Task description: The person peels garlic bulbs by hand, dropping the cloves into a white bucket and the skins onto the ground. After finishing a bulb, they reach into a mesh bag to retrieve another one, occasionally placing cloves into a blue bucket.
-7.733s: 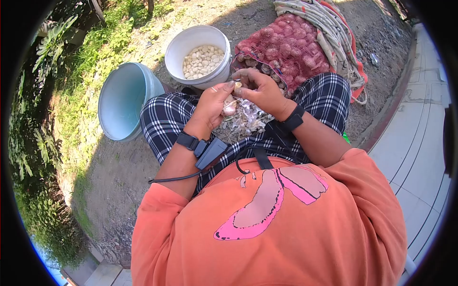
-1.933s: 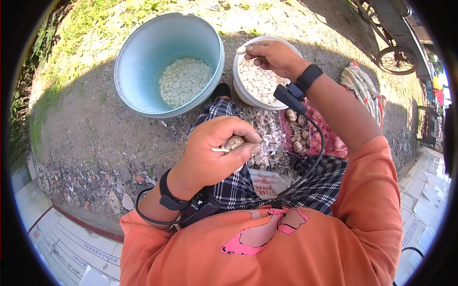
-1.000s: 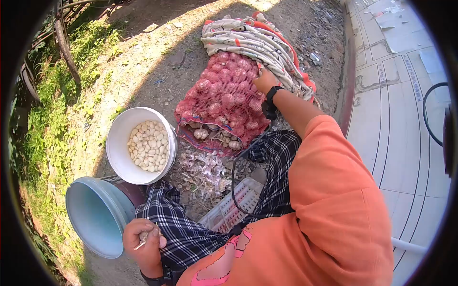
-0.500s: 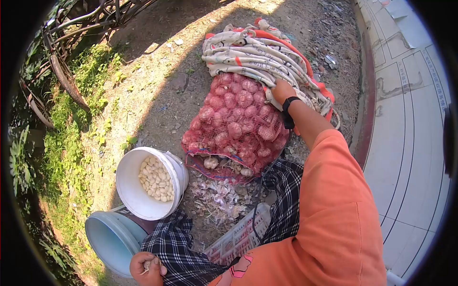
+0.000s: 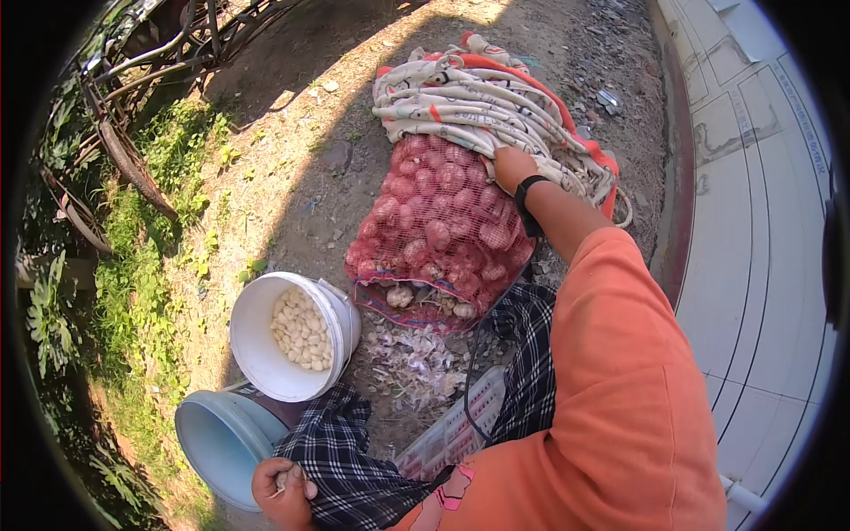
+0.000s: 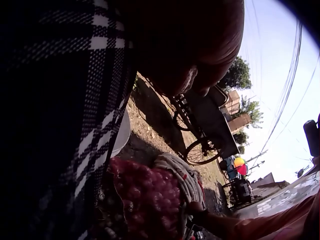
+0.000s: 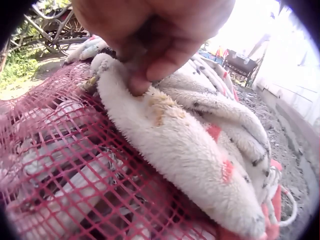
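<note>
The right hand [image 5: 515, 170], right of upper centre in the head view, grips the edge of a cream, red-bordered blanket [image 5: 474, 106]; the right wrist view shows its fingertips pressed into a thick, fluffy fold. The blanket lies bunched over the far end of a red mesh sack [image 5: 434, 208] of garlic, which fills the middle of the head view; a few bulbs [image 5: 400, 296] show at its near end.

The left hand [image 5: 283, 496], at lower left, is curled round a small pale piece [image 5: 282, 480], probably garlic; most of it is hidden, and the left wrist view is too dark to settle it.

To handle the blanket well, the pinch should take cloth alone, since the loose netting looks ready to snag; a low, steady draw would likely suit better than a jerk, which could shift the sack; the left hand is best kept firm and away from the white bucket [image 5: 252, 341] of peeled cloves [image 5: 301, 329] and the blue bucket [image 5: 212, 442] at lower left; the cloth should also stay off the papery skins [image 5: 412, 363] below the sack.
</note>
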Demonstrator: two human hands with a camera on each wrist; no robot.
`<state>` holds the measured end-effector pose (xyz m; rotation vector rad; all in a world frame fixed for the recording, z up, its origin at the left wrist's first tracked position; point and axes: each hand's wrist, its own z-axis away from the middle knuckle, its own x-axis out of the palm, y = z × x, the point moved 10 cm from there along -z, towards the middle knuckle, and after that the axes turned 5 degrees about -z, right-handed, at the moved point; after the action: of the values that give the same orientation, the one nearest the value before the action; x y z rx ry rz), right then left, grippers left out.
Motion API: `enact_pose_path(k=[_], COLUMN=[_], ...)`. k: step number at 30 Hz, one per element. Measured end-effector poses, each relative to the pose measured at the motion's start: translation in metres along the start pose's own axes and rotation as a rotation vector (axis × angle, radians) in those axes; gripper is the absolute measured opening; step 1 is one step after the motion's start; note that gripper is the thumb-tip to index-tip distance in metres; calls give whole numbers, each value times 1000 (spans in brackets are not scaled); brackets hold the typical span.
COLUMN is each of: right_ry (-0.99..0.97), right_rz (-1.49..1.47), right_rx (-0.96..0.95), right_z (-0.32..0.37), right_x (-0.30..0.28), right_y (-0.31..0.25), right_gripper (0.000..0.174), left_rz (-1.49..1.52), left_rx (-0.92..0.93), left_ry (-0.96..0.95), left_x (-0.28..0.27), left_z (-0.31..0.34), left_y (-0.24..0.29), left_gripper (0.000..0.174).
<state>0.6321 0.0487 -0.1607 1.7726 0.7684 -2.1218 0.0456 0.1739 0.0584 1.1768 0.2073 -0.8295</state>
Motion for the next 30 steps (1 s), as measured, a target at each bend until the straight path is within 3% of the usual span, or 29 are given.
enact_pose_path(k=[2, 4, 6, 8, 10, 11, 12, 15, 16, 19, 22, 24, 28, 30], right_ry=[-75, -99, -159, -55, 12, 82, -13, -257, -322, -462, -529, -598, -666, -659], right_rz=[31, 43, 16, -58, -290, -405, -506, -776, -838, -994, -1016, -986, -837, -849], right_rx=[-55, -36, -27, -109, -268, -430, -365, -603, -648, -761, -678, -666, -710, -699], right_z=[5, 10, 23, 24, 52, 57, 84, 166, 202, 288, 343, 361, 368, 354], right_x=[6, 6, 1, -2, -39, -34, -58, -90, -107, -118, -110, -90, -57, -53], right_y=[0, 5, -6, -30, -87, -116, -146, -242, -264, -304, -305, -303, -295, -295], right_gripper=[22, 22, 24, 25, 27, 28, 28, 29, 29, 32, 32, 35, 32, 31], left_rz=[-18, 236, 206, 85, 60, 265, 465, 592, 703, 740, 770, 692, 430, 472], left_rx=[8, 120, 165, 349, 409, 298, 180, 176, 120, 42, 42, 60, 160, 156], left_ry=[6, -146, -142, 64, 83, 20, -45, -252, -362, -439, -560, -528, -503, -558], left_x=[-4, 3, 2, -16, -15, -9, -2, 18, 33, 75, 120, 136, 145, 147], left_z=[-2, -8, -14, -13, -10, -12, -10, -17, -14, 0, 8, 1, 3, -3], left_y=[-6, -20, -31, -18, -3, -2, -6, -2, -1, 2, -2, -28, -22, -19], left_gripper=[11, 12, 11, 11, 15, 18, 21, 32, 35, 42, 53, 59, 77, 80])
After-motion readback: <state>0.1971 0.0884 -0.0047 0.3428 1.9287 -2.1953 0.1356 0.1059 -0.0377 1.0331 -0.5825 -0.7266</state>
